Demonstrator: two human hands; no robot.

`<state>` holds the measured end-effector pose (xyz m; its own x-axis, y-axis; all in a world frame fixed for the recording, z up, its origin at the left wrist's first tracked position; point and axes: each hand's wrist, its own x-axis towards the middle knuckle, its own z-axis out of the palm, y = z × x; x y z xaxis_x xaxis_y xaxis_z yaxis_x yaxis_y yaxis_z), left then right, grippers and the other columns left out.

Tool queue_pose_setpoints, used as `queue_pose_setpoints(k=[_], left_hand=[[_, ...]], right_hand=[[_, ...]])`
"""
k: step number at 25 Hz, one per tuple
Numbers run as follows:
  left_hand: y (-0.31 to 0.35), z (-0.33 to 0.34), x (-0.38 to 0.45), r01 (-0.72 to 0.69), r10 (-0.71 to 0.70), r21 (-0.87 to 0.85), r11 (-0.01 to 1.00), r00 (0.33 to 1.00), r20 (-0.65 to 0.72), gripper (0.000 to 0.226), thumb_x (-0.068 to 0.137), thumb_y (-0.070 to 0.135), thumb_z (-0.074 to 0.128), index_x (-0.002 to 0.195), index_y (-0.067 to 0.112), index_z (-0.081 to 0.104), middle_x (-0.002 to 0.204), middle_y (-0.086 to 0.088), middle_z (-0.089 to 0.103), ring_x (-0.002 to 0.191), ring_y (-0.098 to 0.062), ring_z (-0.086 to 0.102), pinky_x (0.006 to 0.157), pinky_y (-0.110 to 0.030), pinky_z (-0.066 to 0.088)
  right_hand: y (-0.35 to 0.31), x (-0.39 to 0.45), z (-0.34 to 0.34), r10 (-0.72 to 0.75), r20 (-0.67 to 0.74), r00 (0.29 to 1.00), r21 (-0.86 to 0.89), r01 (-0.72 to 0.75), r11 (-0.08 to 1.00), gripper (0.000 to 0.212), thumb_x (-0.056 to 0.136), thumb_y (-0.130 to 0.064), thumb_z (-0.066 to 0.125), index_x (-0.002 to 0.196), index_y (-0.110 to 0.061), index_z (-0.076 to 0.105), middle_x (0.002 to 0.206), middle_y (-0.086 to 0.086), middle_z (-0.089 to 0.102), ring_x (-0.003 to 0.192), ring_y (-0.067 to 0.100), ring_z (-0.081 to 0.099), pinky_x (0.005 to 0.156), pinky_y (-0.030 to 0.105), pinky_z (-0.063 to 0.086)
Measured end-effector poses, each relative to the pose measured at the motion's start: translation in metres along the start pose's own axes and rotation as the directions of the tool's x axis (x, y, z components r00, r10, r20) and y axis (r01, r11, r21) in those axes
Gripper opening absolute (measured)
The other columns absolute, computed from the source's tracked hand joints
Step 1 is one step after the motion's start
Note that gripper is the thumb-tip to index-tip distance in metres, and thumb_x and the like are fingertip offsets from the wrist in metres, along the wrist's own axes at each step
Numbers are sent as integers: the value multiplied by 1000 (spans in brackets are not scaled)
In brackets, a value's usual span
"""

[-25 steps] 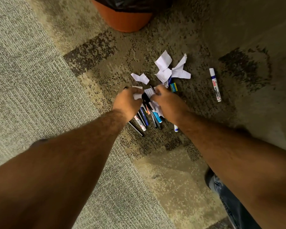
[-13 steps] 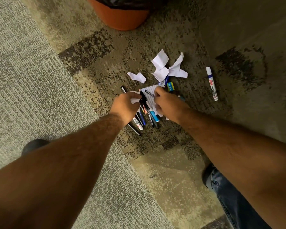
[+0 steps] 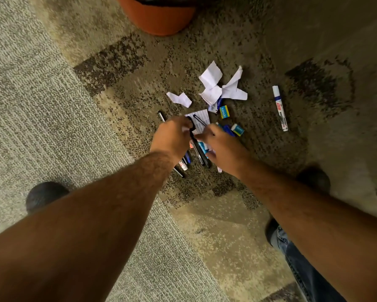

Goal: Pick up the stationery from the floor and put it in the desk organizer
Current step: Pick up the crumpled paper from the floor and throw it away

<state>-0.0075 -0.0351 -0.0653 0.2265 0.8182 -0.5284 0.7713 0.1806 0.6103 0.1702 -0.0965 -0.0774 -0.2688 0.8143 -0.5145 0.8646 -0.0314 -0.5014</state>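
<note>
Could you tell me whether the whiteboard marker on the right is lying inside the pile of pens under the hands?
No, the whiteboard marker lies alone on the carpet, well right of the pens.

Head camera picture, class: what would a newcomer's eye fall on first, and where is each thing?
First, the two bare arms reaching down to mid-frame, where the left hand and right hand meet over a heap of pens on the carpet. Next, the crumpled white paper just beyond the hands, and a lone white marker off to the right. At the top edge stands an orange bin.
</note>
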Motion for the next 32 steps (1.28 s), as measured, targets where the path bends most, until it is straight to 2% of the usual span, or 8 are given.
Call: queue_pose_setpoints(k=[2,5,11,16,20,24,27,32], left_hand=[[0,-6,9,17,-15,44,999,999,-42,43,98,-1,59,135,21,58,117,-6,75,88,-18,70,85,-35,63],[-1,-17,31,7,-2,166,986,999,-33,61,93,-7,60,145,20,43,110,-12,72,89,-29,71,78,-43,64],[2,-28,66,-212,207,362,908,977,53,35,93,-5,64,123,12,74,143,-11,54,105,-30,69,93,-38,61],[3,-30,82,-200,194,384,901,979,55,31,91,-6,66,108,17,79,126,-8,62,97,-25,64,80,-34,56],[3,-33,84,-103,123,363,926,992,-33,21,95,2,66,114,12,67,103,-8,70,92,-27,68,74,-38,59],[17,-34,86,-173,180,198,965,984,-18,50,88,11,79,131,21,54,102,-3,67,95,-26,67,77,-35,56],[35,-23,96,-383,366,251,889,924,113,65,88,2,75,145,26,55,121,-12,70,101,-25,66,85,-34,54],[48,-1,104,-528,396,450,720,845,359,57,95,1,63,144,30,61,124,-14,61,104,-37,68,84,-41,56]], right_hand=[[-9,8,6,29,30,999,-148,-24,989,67,90,-6,75,150,-26,52,143,8,49,103,27,72,91,41,62],[-13,15,7,76,-59,995,-51,-79,996,56,89,-1,74,140,-17,53,139,11,54,103,35,71,83,49,63],[3,15,-2,188,-193,963,292,-127,948,37,81,-6,87,106,-7,60,104,4,63,94,19,64,77,40,58],[14,8,-20,222,-179,958,498,-107,861,41,76,-10,92,106,-12,65,90,-3,60,70,3,53,64,16,48],[28,13,-58,266,-115,957,652,-129,747,51,77,-6,91,118,-21,65,92,-3,60,69,2,61,61,24,59],[54,34,-100,388,-259,884,430,-254,866,88,77,-2,89,151,-28,49,93,-1,61,80,8,63,72,28,59],[62,57,-114,318,-126,940,105,-306,946,109,81,3,85,165,-31,25,113,13,63,101,25,66,83,32,58],[58,84,-112,277,-23,961,-56,-278,959,54,93,0,68,143,-9,51,134,22,63,118,41,64,95,51,56]])
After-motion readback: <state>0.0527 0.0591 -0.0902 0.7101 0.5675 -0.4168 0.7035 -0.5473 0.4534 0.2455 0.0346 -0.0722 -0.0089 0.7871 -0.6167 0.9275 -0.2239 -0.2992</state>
